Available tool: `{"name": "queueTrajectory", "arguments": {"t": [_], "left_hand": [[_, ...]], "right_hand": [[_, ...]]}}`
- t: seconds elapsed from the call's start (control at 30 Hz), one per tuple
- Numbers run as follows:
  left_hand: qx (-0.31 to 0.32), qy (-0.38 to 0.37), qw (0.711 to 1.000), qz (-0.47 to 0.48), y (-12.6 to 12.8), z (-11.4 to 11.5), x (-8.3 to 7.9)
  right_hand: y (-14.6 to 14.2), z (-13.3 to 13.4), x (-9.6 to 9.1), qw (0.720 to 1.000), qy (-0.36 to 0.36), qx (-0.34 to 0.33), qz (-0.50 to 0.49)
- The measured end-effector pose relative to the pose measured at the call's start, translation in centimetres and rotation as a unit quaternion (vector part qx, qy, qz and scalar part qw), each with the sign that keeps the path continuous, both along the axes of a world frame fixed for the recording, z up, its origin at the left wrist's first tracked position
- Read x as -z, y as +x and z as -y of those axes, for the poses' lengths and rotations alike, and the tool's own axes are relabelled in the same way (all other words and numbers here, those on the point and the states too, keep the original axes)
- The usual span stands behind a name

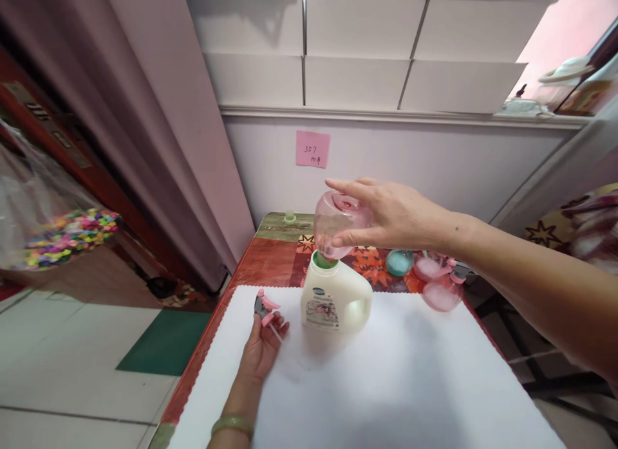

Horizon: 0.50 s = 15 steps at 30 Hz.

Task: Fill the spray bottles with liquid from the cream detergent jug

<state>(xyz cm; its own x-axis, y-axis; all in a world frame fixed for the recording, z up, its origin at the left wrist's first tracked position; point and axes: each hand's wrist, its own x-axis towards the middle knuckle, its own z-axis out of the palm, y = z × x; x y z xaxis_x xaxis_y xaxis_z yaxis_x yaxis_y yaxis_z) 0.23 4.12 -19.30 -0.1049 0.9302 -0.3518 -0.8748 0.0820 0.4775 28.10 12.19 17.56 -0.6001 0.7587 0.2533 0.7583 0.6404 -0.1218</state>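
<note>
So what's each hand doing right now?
Left hand: holding a pink-and-grey spray top.
Right hand: gripping an upturned pink bottle above a white jug.

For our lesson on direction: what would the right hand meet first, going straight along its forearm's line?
Past its translucent pink bottle, the right hand would probably meet the pink sticky note; depth is unclear.

The neck of the upturned pink bottle (328,220) is hidden at the mouth of the white jug (356,307), whose label print (322,314) — near 6 o'clock — is too small to read. The frame cuts off the right forearm (521,282) toward 4 o'clock, the left forearm (245,388) at 7 o'clock and the clear bag (19,172) at 9 o'clock.
</note>
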Motion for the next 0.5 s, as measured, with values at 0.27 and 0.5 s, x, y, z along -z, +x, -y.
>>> {"name": "queueTrajectory", "arguments": {"t": [0.27,0.5], "left_hand": [[-0.001,-0.001,1.0,-0.002,0.0,0.01,-0.01],[-0.004,-0.006,1.0,-0.003,-0.2,-0.08,0.5]], "right_hand": [[0.23,0.24,0.22,1.0,-0.005,-0.001,-0.014],[0.48,0.16,0.22,0.999,0.003,-0.018,-0.026]]}}
